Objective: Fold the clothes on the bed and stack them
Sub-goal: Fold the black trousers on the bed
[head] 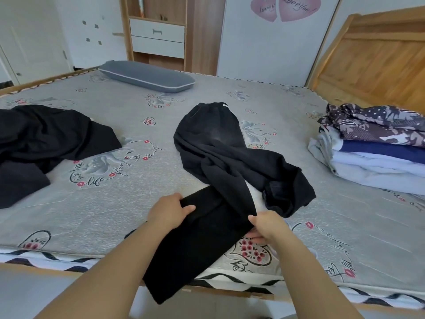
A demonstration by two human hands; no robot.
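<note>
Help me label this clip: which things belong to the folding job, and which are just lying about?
Job:
- black trousers, gripped by both hands: left, right
- crumpled black garments
- stack of folded clothes
- grey patterned bed sheet

Lying about:
- grey pillow
- wooden headboard
- wooden shelf unit

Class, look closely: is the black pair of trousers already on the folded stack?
No: the black trousers lie unfolded mid-bed, held by both hands, apart from the folded stack.
</note>
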